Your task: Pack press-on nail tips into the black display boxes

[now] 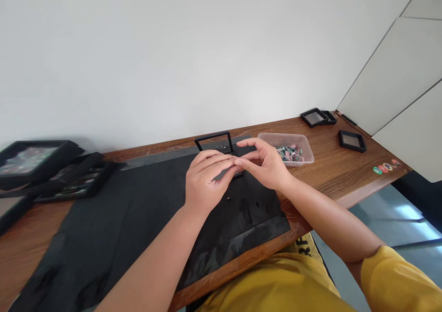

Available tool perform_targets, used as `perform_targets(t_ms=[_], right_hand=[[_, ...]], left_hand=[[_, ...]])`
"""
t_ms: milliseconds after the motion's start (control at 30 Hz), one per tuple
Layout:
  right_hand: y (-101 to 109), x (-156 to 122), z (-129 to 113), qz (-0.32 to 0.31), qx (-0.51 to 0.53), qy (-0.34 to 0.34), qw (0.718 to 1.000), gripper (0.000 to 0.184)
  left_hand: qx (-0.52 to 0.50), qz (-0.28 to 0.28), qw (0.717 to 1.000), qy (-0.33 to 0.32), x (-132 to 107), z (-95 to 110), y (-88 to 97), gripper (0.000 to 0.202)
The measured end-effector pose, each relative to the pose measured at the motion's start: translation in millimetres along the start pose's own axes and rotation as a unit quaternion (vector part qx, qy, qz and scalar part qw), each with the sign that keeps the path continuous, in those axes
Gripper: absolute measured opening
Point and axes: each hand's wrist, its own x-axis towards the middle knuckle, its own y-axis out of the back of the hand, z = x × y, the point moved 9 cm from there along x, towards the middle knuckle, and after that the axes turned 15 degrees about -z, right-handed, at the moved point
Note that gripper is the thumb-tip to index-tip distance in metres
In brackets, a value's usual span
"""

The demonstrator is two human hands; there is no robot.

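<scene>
My left hand [204, 179] and my right hand [264, 162] meet fingertip to fingertip over a black mat [138, 220] on the wooden table [345, 173]. Both pinch at the same spot, above a small black frame box [214, 142] whose lid stands upright behind them. What the fingertips hold is too small to name. My right hand's index finger is stretched out, the thumb and other fingers pressed toward my left fingertips. A tiny dark piece [228, 197] lies on the mat just below the hands.
A clear plastic tub [288, 148] with several small coloured stones stands right of the hands. More black frame boxes sit at the far right [352, 140] and back right [315, 117]. A stack of black trays [41, 164] is at left.
</scene>
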Motion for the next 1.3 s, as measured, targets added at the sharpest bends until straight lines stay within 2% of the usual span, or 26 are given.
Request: perform_targets(t_ms=[133, 267, 400, 500, 600, 700, 767, 900, 1033, 1200, 1300], right_hand=[[-3.0, -1.0, -0.2, 0.001, -0.002, 0.006, 1.000, 0.056], [-7.8, -1.6, -1.3, -0.020, -0.015, 0.010, 1.000, 0.043], [-3.8, -0.8, -1.6, -0.008, -0.011, 0.015, 1.000, 0.028], [-0.2, 1.0, 2.3, 0.006, 0.020, 0.008, 1.000, 0.032], [1.1, 2.4, 4.9, 0.010, 0.052, 0.006, 0.999, 0.039], [-0.5, 3.1, 2.5, -0.006, 0.069, 0.017, 0.997, 0.042], [-1.6, 3.4, -1.4, -0.018, 0.067, 0.031, 0.997, 0.040], [0.5, 3.9, -9.5, -0.014, 0.016, 0.060, 0.998, 0.038], [0.4, 3.3, -16.6, -0.011, -0.023, 0.096, 0.995, 0.036], [-1.0, -1.3, -24.6, 0.007, -0.088, 0.122, 0.989, 0.022], [-2.0, -3.6, -27.4, 0.023, -0.130, 0.127, 0.983, 0.018]], left_hand=[[-0.030, 0.012, 0.999, 0.038, -3.1, -6.9, 2.1, 0.006], [-0.046, 0.024, 0.997, 0.063, -7.3, -12.6, 4.5, 0.009], [-0.013, 0.044, 0.998, 0.036, -5.3, -5.3, 12.7, 0.006], [0.005, 0.044, 0.999, 0.004, -1.3, 3.0, 16.4, 0.008], [-0.020, 0.035, 0.999, -0.016, 0.6, 8.9, 15.9, 0.009], [-0.083, 0.037, 0.996, 0.010, -2.3, 5.3, 14.2, 0.010], [-0.146, 0.034, 0.987, 0.066, -6.9, -6.1, 9.4, 0.014], [-0.268, 0.025, 0.947, 0.176, -19.0, -31.5, -6.4, 0.032], [-0.341, 0.030, 0.917, 0.205, -22.2, -38.9, -15.6, 0.039], [-0.404, 0.033, 0.881, 0.246, -25.2, -42.6, -26.4, 0.044], [-0.419, 0.035, 0.869, 0.263, -28.4, -44.1, -30.2, 0.046]])
